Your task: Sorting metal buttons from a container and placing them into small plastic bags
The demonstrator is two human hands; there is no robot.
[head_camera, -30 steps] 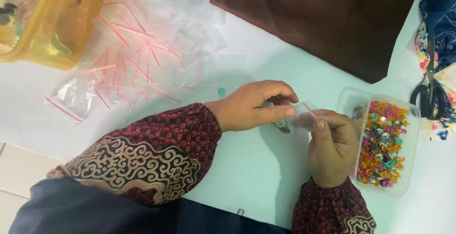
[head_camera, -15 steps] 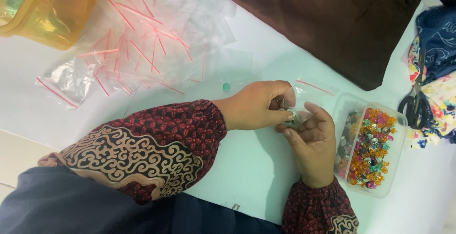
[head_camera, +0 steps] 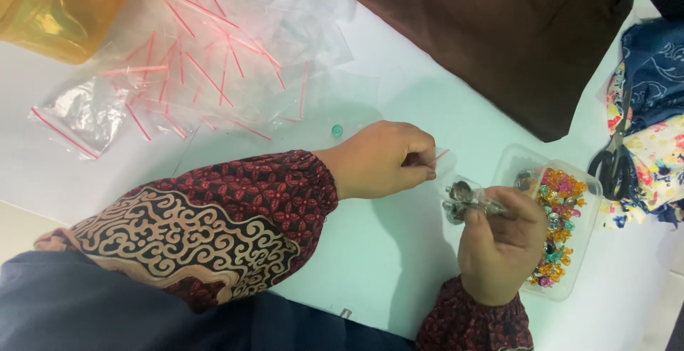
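Observation:
My left hand [head_camera: 385, 158] pinches the red-striped top edge of a small clear zip bag [head_camera: 456, 180] above the white table [head_camera: 399, 251]. My right hand [head_camera: 502, 244] grips the lower part of the same bag, where several dark grey beads [head_camera: 459, 198] are bunched together. Both sleeves are dark red with a patterned print. A clear plastic tray [head_camera: 581, 251] full of several colourful beads lies just right of my right hand. A single teal bead [head_camera: 337, 131] rests on the table beyond my left hand.
A heap of empty clear zip bags with red strips [head_camera: 206, 59] lies at the upper left, next to a yellow translucent container [head_camera: 57, 9]. A brown cloth [head_camera: 513, 37] covers the far right. Black scissors [head_camera: 613, 158] lie on floral fabric [head_camera: 655, 123] at the right edge.
My hands have drawn apart: the left stays on the bag's top strip while the right has pulled the beaded end down and to the right. The view has shifted slightly.

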